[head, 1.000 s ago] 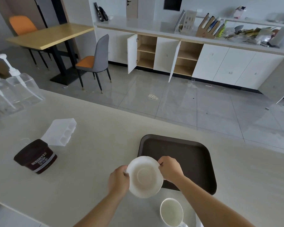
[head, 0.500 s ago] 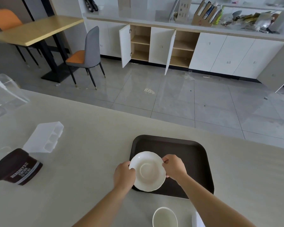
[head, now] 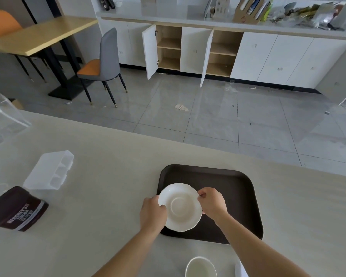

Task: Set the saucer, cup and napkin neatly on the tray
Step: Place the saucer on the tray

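Note:
A white saucer (head: 180, 206) sits over the left part of the dark brown tray (head: 232, 184), its edge reaching past the tray's left rim. My left hand (head: 152, 213) grips the saucer's left rim and my right hand (head: 212, 202) pinches its right rim. I cannot tell whether the saucer rests on the tray or hovers just above it. A white cup (head: 200, 267) stands on the counter near the bottom edge, between my forearms. A white napkin (head: 240, 269) shows only as a sliver beside my right forearm.
A dark Hershey's cocoa tub (head: 18, 209) lies on the counter at the left, with a white plastic divider box (head: 50, 170) behind it. A clear container (head: 2, 116) stands at the far left. The counter's far edge drops to a tiled floor.
Both hands have carried the saucer away from me, from the tray's near-left corner to over its left part. The cup and napkin have stayed on the counter.

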